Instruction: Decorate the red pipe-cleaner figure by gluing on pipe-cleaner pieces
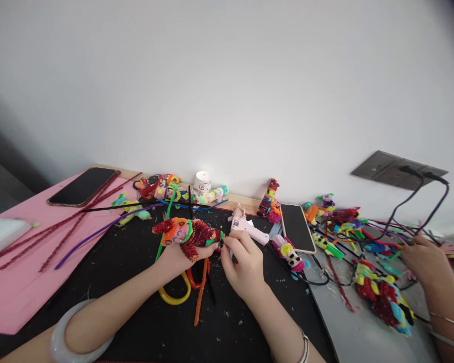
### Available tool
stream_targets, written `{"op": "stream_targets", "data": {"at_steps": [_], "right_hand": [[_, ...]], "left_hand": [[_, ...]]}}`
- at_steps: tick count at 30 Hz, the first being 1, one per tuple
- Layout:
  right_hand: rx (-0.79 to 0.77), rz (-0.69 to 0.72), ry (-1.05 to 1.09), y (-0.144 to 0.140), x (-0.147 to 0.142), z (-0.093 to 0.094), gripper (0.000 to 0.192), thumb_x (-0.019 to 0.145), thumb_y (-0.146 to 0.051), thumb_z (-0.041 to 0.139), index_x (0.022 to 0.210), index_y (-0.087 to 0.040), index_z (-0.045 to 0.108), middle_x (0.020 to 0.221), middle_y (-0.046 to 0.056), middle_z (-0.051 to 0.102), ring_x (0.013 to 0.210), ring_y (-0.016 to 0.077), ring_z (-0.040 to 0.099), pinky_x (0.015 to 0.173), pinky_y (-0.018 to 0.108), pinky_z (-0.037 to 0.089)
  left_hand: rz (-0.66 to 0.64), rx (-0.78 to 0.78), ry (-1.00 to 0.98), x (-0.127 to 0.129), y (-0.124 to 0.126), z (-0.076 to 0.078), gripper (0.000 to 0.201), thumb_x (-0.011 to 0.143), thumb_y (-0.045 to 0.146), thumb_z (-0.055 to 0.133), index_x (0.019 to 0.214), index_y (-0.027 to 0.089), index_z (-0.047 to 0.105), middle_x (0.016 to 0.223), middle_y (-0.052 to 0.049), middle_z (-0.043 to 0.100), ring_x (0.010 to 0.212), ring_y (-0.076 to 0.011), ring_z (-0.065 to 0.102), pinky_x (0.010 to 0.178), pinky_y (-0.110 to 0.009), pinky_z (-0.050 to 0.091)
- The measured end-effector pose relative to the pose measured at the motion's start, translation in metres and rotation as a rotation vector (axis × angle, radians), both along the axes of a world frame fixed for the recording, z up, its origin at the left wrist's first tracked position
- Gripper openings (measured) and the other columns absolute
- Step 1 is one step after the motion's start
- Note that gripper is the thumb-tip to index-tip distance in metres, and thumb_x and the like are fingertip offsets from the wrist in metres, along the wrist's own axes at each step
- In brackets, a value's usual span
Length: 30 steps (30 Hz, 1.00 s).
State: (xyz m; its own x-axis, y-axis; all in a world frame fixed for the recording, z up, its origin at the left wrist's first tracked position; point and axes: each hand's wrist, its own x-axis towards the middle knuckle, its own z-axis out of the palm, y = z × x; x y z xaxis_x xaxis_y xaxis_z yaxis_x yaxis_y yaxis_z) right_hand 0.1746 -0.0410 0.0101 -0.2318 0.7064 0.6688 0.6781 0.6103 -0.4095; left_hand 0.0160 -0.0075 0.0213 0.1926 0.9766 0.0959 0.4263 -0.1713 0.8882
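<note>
Left hand (178, 258) closed around red figure (202, 239), just left of glue gun (245, 226); right hand (245, 262) at its black end, can't tell if pinched.
Best: brace with left, light squeeze so fuzz doesn't flatten; work the end with 2 fingertips, small moves. White-edged phone (298, 229) right of glue gun, yellow loop (175, 302) lower left.

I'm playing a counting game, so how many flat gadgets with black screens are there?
2: a black rectangular phone on the flat pink sheet, and a white-rimmed rectangular device right of the pale pink plastic glue gun. More could be hidden.
</note>
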Motion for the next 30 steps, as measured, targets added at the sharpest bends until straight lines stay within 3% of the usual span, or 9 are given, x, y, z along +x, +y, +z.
{"op": "stream_targets", "data": {"at_steps": [6,10,16,23,30], "right_hand": [[-0.017,-0.012,0.006,-0.001,0.000,0.000,0.017,0.086,-0.010,0.047,0.086,-0.020,0.060,0.084,0.007,0.056,0.076,0.0173,0.056,0.068,0.029,0.047],[-0.044,-0.009,0.014,-0.001,0.002,0.002,0.015,0.086,-0.010,0.047,0.089,-0.019,0.059,0.086,0.007,0.054,0.078,0.0179,0.055,0.069,0.029,0.046],[-0.173,0.111,0.104,0.003,0.004,0.003,0.016,0.088,-0.009,0.044,0.087,-0.020,0.055,0.085,0.005,0.052,0.077,0.0162,0.052,0.069,0.029,0.043],[-0.313,0.198,0.183,0.007,0.009,0.010,0.016,0.088,-0.010,0.044,0.077,-0.020,0.050,0.079,0.002,0.049,0.075,0.0156,0.049,0.066,0.028,0.040],[-0.367,0.246,0.176,0.009,0.013,0.016,0.016,0.088,-0.010,0.045,0.077,-0.020,0.052,0.079,0.001,0.050,0.074,0.0151,0.048,0.065,0.028,0.038]], "left_hand": [[0.071,0.095,0.026,0.004,0.004,0.001,0.025,0.062,0.032,0.064,0.052,0.025,0.042,0.058,0.000,0.056,0.074,-0.0264,0.057,0.089,-0.044,0.045],[0.070,0.053,-0.025,0.004,0.003,0.002,0.025,0.063,0.032,0.065,0.054,0.025,0.042,0.059,0.001,0.058,0.076,-0.0265,0.058,0.091,-0.043,0.044],[0.090,-0.041,-0.082,0.002,-0.003,0.004,0.019,0.068,0.036,0.064,0.061,0.024,0.050,0.070,0.000,0.067,0.076,-0.0247,0.063,0.084,-0.042,0.050],[0.000,-0.200,-0.413,-0.004,-0.005,-0.005,0.026,0.066,0.038,0.073,0.081,0.018,0.066,0.095,-0.007,0.074,0.095,-0.0272,0.067,0.092,-0.042,0.051],[-0.024,-0.192,-0.504,-0.006,-0.001,-0.017,0.028,0.067,0.037,0.076,0.086,0.018,0.068,0.098,-0.006,0.074,0.097,-0.0259,0.067,0.095,-0.042,0.050]]}}
